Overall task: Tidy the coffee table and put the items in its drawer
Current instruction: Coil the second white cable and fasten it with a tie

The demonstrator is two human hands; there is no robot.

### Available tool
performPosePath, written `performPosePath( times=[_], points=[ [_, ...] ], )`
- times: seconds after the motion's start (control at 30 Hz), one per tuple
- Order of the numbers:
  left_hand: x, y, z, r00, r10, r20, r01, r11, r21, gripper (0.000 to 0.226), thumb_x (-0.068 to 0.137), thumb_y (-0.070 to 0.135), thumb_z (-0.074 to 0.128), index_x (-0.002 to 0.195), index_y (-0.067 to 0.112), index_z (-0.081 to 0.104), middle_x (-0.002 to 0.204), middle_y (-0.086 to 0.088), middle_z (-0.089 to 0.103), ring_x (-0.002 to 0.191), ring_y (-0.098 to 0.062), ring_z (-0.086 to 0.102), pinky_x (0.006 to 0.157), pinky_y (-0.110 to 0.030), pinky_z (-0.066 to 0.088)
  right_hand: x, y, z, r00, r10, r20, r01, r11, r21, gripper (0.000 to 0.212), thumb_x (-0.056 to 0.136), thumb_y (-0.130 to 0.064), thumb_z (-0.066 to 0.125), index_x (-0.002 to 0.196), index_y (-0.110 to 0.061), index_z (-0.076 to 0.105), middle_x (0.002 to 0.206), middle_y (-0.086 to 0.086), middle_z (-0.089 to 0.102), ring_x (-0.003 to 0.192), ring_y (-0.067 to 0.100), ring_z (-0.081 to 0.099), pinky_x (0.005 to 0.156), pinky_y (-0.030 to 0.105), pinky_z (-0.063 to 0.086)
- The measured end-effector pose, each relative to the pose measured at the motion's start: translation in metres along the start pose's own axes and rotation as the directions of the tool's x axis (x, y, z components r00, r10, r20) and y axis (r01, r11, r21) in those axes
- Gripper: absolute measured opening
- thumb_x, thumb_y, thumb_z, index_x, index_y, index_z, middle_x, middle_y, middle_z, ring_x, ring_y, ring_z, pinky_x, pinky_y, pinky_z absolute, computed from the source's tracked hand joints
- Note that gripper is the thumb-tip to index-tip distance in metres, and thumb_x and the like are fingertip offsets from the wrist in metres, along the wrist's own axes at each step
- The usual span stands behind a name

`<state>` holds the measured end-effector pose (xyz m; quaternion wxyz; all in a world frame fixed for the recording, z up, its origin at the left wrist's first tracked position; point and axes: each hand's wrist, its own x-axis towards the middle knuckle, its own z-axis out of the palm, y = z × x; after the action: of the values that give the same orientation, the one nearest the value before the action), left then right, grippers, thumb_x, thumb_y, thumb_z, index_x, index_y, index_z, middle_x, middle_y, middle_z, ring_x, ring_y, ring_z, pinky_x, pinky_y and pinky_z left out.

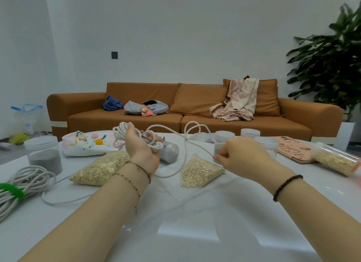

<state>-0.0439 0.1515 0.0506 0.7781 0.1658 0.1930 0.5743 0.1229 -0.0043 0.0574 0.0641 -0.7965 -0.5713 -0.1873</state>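
Over the table [175, 213], cable coil [119, 131] gripped in left hand [141, 144], strand [199, 146] pinched in right hand [242, 156]

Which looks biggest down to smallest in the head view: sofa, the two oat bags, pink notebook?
1. Sofa.
2. Left oat bag.
3. Right oat bag and pink notebook look alike; the notebook lies farther, so no ranking.
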Motion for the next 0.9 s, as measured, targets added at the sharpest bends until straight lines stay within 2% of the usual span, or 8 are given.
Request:
performPosePath(
  times=[0.1,0.2,0.3,0.4,0.5,0.57,0.73,0.9],
  points=[
    [-0.002,0.003,0.000,0.996,0.063,-0.057,-0.063,0.998,-0.005,0.039,0.095,0.053,0.056,0.089,0.016,0.049,0.064,0.000,0.048,0.039,-0.011,0.048,0.044,-0.019,0.044,0.000,-0.001,-0.002,0.974,0.178,0.140,-0.173,0.984,-0.048,0.036,0.099,-0.045,0.050,0.075,-0.023,0.065,0.076,-0.005,0.066,0.078,0.015,0.065,0.068,0.030,0.053],
    [-0.007,0.003,0.003,0.990,0.119,-0.081,-0.118,0.993,0.008,0.038,0.094,0.054,0.057,0.088,0.017,0.050,0.066,0.000,0.049,0.044,-0.011,0.049,0.045,-0.020,0.045,-0.001,0.003,-0.004,0.928,0.302,0.218,-0.282,0.952,-0.118,0.025,0.096,-0.031,0.051,0.075,-0.021,0.060,0.076,-0.006,0.066,0.072,0.011,0.066,0.058,0.026,0.048],
    [-0.009,0.003,0.005,0.980,0.177,-0.090,-0.173,0.984,0.047,0.036,0.094,0.055,0.057,0.089,0.019,0.053,0.070,0.001,0.051,0.053,-0.011,0.052,0.050,-0.022,0.048,-0.004,0.008,-0.005,0.875,0.405,0.266,-0.376,0.914,-0.152,0.024,0.094,-0.020,0.047,0.074,-0.020,0.058,0.073,-0.005,0.065,0.070,0.010,0.070,0.061,0.023,0.050],
    [-0.010,0.001,0.005,0.985,0.162,-0.058,-0.159,0.985,0.062,0.035,0.093,0.054,0.058,0.093,0.020,0.056,0.073,0.001,0.054,0.054,-0.011,0.054,0.049,-0.021,0.048,-0.005,0.014,-0.001,0.873,0.448,0.194,-0.408,0.888,-0.215,0.015,0.093,-0.016,0.048,0.083,-0.019,0.058,0.078,-0.004,0.061,0.078,0.016,0.064,0.054,0.022,0.039],
    [-0.013,-0.001,0.004,0.990,0.142,-0.024,-0.140,0.988,0.063,0.035,0.094,0.053,0.059,0.093,0.018,0.055,0.070,0.000,0.053,0.047,-0.010,0.053,0.047,-0.020,0.048,-0.001,0.015,0.002,0.899,0.430,0.088,-0.408,0.892,-0.197,0.015,0.094,-0.017,0.053,0.105,-0.022,0.062,0.083,-0.004,0.054,0.079,0.019,0.055,0.053,0.026,0.035],
    [-0.015,-0.002,0.005,0.991,0.132,0.018,-0.133,0.989,0.063,0.034,0.095,0.050,0.058,0.091,0.017,0.053,0.068,-0.001,0.052,0.043,-0.010,0.052,0.046,-0.019,0.047,0.001,0.012,0.003,0.923,0.385,0.025,-0.377,0.913,-0.157,0.015,0.096,-0.024,0.058,0.109,-0.022,0.064,0.085,-0.004,0.055,0.080,0.019,0.054,0.055,0.027,0.035],
    [-0.019,-0.011,0.007,0.980,0.046,0.195,-0.073,0.989,0.132,0.033,0.099,0.045,0.055,0.086,0.015,0.053,0.061,-0.002,0.048,0.044,-0.012,0.046,0.041,-0.020,0.042,0.003,0.004,0.004,0.976,0.189,-0.107,-0.176,0.977,0.117,0.019,0.094,-0.039,0.063,0.095,-0.024,0.075,0.096,-0.004,0.070,0.090,0.018,0.063,0.073,0.032,0.053],
    [-0.025,-0.016,0.010,0.922,-0.087,0.378,0.012,0.980,0.196,0.038,0.099,0.043,0.052,0.077,0.013,0.047,0.057,0.000,0.041,0.044,-0.010,0.039,0.040,-0.019,0.036,0.002,-0.004,0.008,0.987,0.073,-0.147,-0.016,0.934,0.356,0.016,0.094,-0.030,0.067,0.100,-0.021,0.079,0.096,-0.006,0.074,0.092,0.011,0.065,0.082,0.029,0.055]
  ],
)
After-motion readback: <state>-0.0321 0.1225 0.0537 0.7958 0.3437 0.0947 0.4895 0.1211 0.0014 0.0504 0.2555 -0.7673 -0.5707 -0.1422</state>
